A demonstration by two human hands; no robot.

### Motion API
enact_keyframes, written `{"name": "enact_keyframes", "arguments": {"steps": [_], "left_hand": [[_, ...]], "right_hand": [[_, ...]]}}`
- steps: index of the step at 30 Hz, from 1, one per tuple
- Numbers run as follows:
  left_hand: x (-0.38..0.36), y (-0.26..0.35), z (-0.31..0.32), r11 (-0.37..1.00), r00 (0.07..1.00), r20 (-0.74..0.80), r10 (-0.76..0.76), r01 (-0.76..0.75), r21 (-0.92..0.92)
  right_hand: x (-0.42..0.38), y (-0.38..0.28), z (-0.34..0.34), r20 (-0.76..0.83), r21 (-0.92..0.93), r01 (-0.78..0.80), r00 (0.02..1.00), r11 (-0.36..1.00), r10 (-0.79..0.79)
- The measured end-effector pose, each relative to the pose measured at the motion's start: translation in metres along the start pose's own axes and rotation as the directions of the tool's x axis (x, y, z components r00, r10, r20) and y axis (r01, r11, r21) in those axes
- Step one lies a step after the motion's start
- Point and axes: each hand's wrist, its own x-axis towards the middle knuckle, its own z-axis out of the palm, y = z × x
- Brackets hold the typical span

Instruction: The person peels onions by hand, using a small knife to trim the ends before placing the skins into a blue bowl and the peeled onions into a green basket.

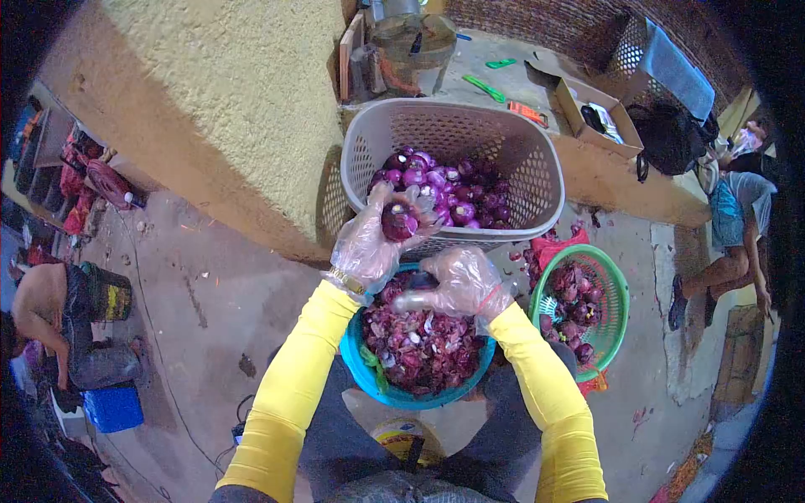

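My left hand, in a clear plastic glove, holds a purple onion at the near rim of a grey perforated basket. Shiny peeled onions lie in that basket. My right hand, also gloved, is over a blue basin, its fingers bent round a dark object I cannot make out. Onion skins fill the basin. To the right stands a green colander holding unpeeled onions.
A yellow wall rises at the left. Behind the basket, a ledge bears a cardboard box and green-handled tools. One person crouches far left, another sits far right. A blue box stands at lower left.
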Motion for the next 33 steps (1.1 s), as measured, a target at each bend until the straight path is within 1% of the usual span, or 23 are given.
{"name": "enact_keyframes", "arguments": {"steps": [1,2,3,5,6,7,8,9,10,12,13,14,15,16,18,19,21,22,24,25,27,31,33], "left_hand": [[0.004,-0.001,-0.007,0.922,0.990,0.066,0.126,-0.141,0.361],[0.007,-0.002,-0.014,0.700,0.961,0.171,0.216,-0.275,0.659],[0.003,0.002,-0.010,0.700,0.961,0.172,0.216,-0.275,0.659],[-0.005,0.009,-0.001,0.879,0.982,0.185,0.045,-0.127,0.459],[-0.004,0.001,0.001,0.837,0.949,0.284,0.138,-0.265,0.479],[-0.006,0.000,0.001,0.837,0.949,0.285,0.136,-0.264,0.479],[-0.008,-0.001,0.001,0.512,0.867,0.429,0.251,-0.496,0.702],[-0.010,-0.001,0.004,0.082,0.753,0.594,0.282,-0.636,0.768],[-0.011,-0.001,0.007,0.083,0.754,0.593,0.282,-0.635,0.768],[-0.013,-0.002,0.013,0.158,0.762,0.587,0.273,-0.638,0.754],[-0.011,-0.002,0.013,0.157,0.762,0.587,0.273,-0.638,0.754],[-0.006,-0.003,0.012,0.556,0.854,0.458,0.248,-0.512,0.654],[-0.003,-0.003,0.013,0.854,0.925,0.345,0.158,-0.304,0.422],[-0.002,-0.004,0.013,0.854,0.925,0.345,0.158,-0.303,0.422],[-0.003,-0.004,0.016,0.796,0.888,0.407,0.215,-0.401,0.454],[-0.003,-0.003,0.020,0.796,0.888,0.407,0.216,-0.401,0.454],[-0.004,-0.002,0.026,0.950,0.940,0.307,0.150,-0.223,0.217],[-0.004,-0.002,0.024,0.950,0.940,0.307,0.151,-0.224,0.217],[-0.004,0.001,0.021,0.882,0.898,0.390,0.204,-0.341,0.325],[-0.006,0.001,0.022,0.881,0.898,0.389,0.205,-0.342,0.326],[-0.012,0.002,0.026,0.899,0.897,0.389,0.211,-0.334,0.284],[-0.010,0.003,0.024,0.908,0.904,0.364,0.226,-0.330,0.257],[-0.012,0.005,0.026,0.926,0.916,0.344,0.205,-0.296,0.237]], "right_hand": [[0.001,0.006,0.010,-0.119,0.096,-0.029,0.992,0.995,0.041],[0.002,0.009,0.015,-0.232,0.195,-0.046,0.968,0.980,0.092],[0.003,0.007,0.013,-0.233,0.195,-0.046,0.968,0.980,0.092],[0.008,0.003,0.008,-0.381,0.467,-0.104,0.873,0.878,0.306],[0.008,0.006,0.009,-0.387,0.517,-0.086,0.864,0.852,0.322],[0.009,0.008,0.009,-0.387,0.517,-0.087,0.863,0.852,0.323],[0.011,0.010,0.009,-0.363,0.500,-0.134,0.865,0.856,0.347],[0.011,0.011,0.009,-0.338,0.481,-0.179,0.865,0.858,0.370],[0.011,0.010,0.009,-0.337,0.481,-0.180,0.865,0.858,0.371],[0.012,0.007,0.007,-0.385,0.547,-0.130,0.838,0.827,0.386],[0.013,0.007,0.008,-0.385,0.548,-0.129,0.838,0.827,0.386],[0.014,0.009,0.011,-0.369,0.642,-0.096,0.831,0.761,0.416],[0.015,0.011,0.014,-0.349,0.727,-0.062,0.824,0.684,0.446],[0.016,0.014,0.018,-0.349,0.727,-0.063,0.824,0.684,0.446],[0.018,0.018,0.022,-0.371,0.749,-0.016,0.818,0.662,0.440],[0.018,0.018,0.021,-0.371,0.749,-0.016,0.818,0.662,0.439],[0.016,0.014,0.017,-0.291,0.815,-0.039,0.835,0.579,0.467],[0.016,0.015,0.018,-0.291,0.815,-0.039,0.836,0.579,0.466],[0.016,0.017,0.020,-0.243,0.837,-0.065,0.845,0.543,0.476],[0.016,0.015,0.019,-0.243,0.838,-0.064,0.846,0.542,0.475],[0.016,0.010,0.016,-0.226,0.870,-0.050,0.844,0.491,0.486],[0.019,0.015,0.025,-0.224,0.873,-0.054,0.839,0.486,0.496],[0.020,0.016,0.027,-0.230,0.889,-0.027,0.837,0.458,0.496]]}}
